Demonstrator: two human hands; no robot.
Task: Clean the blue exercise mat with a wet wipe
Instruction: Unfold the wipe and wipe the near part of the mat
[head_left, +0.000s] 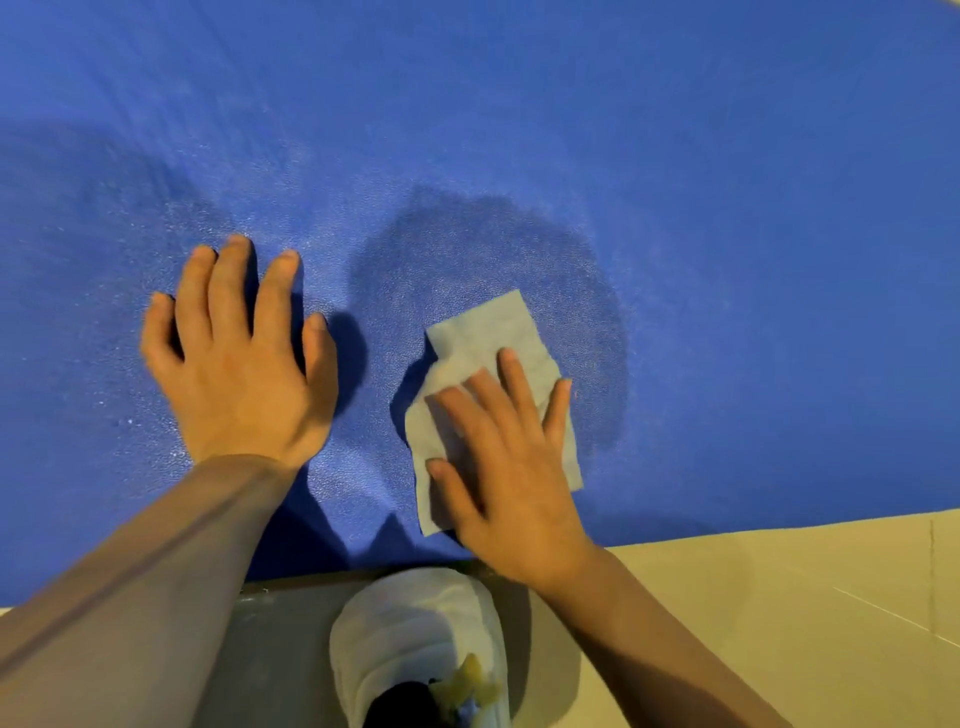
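Blue mat (675, 156) fills most of the view, lying on a beige tiled floor (805, 597). Right hand (511, 478) lies flat on a wet wipe (493, 338), fingers straight and spread, pressing it onto the mat near the mat's near edge. A darker damp patch (467, 249) surrounds the wipe. Left hand (239, 364) rests palm down on the mat just beside it, fingers straight, holding nothing. White shoe (415, 634) on the floor below, between the forearms.
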